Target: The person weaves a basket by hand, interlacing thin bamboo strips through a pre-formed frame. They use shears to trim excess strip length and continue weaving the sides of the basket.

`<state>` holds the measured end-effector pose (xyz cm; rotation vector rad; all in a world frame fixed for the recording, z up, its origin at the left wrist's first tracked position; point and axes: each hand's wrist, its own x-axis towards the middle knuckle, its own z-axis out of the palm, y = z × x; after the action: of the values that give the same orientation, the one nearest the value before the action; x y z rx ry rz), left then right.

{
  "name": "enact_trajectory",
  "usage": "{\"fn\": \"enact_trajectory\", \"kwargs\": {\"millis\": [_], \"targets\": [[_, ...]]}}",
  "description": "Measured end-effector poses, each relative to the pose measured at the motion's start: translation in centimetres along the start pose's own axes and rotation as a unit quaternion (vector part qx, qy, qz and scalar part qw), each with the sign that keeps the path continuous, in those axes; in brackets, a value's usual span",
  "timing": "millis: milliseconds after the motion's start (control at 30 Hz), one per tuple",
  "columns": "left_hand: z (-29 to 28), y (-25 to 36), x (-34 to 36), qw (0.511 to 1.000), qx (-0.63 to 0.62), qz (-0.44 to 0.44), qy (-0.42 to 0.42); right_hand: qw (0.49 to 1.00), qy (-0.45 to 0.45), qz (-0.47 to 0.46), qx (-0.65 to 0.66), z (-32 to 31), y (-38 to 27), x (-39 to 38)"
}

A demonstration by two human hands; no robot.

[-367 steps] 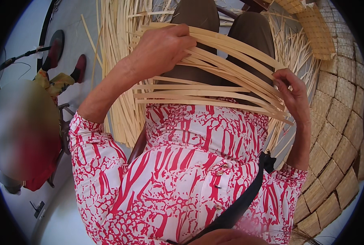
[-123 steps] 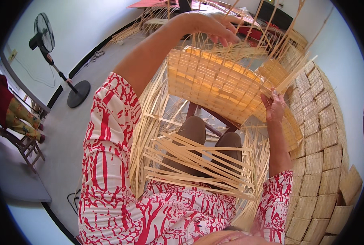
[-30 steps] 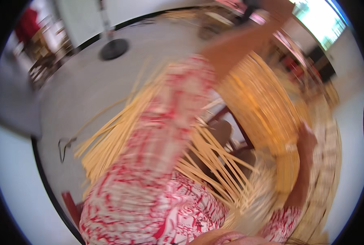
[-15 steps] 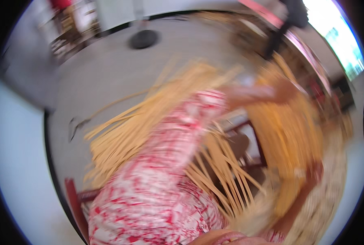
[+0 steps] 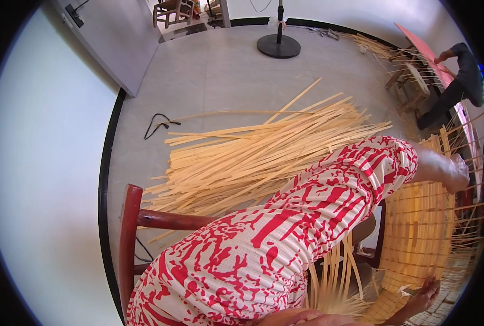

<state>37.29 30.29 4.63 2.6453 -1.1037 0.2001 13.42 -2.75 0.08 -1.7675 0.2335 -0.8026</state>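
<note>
Woven bamboo panel [image 5: 418, 233] stands upright at the person's right, gripped by both hands. Beyond it, a big heap of bamboo strips [image 5: 253, 157] lies on the grey floor [image 5: 215, 70], behind the red wooden chair [image 5: 130, 239]. The left hand [image 5: 455, 173], in a red-and-white patterned sleeve, has its grip closed over the panel's top edge; the right hand [image 5: 424, 296] clasps its bottom edge.
</note>
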Motion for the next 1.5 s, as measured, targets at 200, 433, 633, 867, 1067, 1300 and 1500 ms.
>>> {"fn": "enact_trajectory", "kwargs": {"millis": [200,433,633,867,1067,1300,1500], "targets": [[0.0,0.5,1.1,1.0,-0.016,-0.001,-0.016,0.997,0.023,-0.014,-0.076,1.4,-2.1,-1.6],[-0.4,1.0,2.1,0.999,-0.026,-0.005,-0.032,1.0,0.014,-0.005,-0.027,0.7,-1.2,-1.1],[-1.1,0.8,2.5,0.999,-0.028,-0.01,-0.04,0.939,0.007,-0.201,-0.278,0.3,-2.8,-1.4],[-1.5,1.9,2.9,0.999,-0.026,-0.001,-0.042,0.996,0.049,-0.03,-0.075,-0.1,1.4,0.6],[-2.1,2.7,1.2,0.999,0.021,0.007,-0.027,0.996,0.035,-0.065,-0.044,-0.4,3.4,1.8],[-2.9,3.3,-2.3,0.988,0.084,0.065,0.11,0.992,0.004,-0.123,-0.031,-5.3,7.1,2.1],[-4.2,1.1,-7.1,0.967,0.011,0.05,0.249,0.985,-0.018,0.009,0.172,3.4,-1.8,-0.3]]}}
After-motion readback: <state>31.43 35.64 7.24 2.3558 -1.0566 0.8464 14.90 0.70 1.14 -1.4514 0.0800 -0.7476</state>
